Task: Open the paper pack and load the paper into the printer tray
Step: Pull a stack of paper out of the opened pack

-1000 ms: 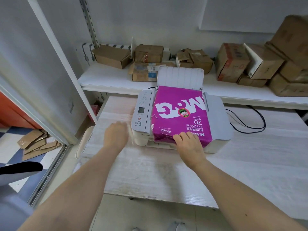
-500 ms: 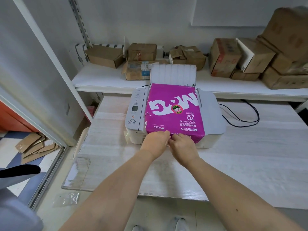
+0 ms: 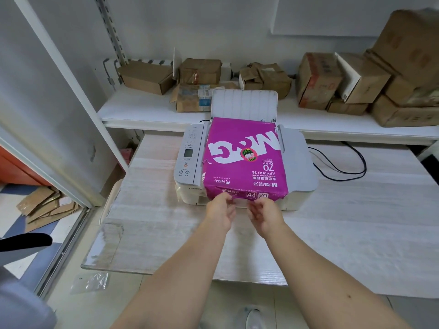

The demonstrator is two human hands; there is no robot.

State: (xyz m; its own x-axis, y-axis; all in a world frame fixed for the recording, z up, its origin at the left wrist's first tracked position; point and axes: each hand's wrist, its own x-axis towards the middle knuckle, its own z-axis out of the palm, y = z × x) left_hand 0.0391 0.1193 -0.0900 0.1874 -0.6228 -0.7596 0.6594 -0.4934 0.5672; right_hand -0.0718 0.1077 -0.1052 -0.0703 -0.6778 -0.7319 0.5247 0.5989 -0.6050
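Opening was the step in hand: one purple paper pack (image 3: pixel 244 160) lay flat on top of the one white printer (image 3: pixel 297 167) on the bench (image 3: pixel 356 222), its near end flap facing the person. Both hands, left hand (image 3: pixel 219 211) and right hand (image 3: pixel 264 216), met at that flap, fingers curled, seemingly pinching the wrapper edge. Next, I judged, the flap needed peeling apart to free the sheets for the raised rear tray (image 3: pixel 244 103).
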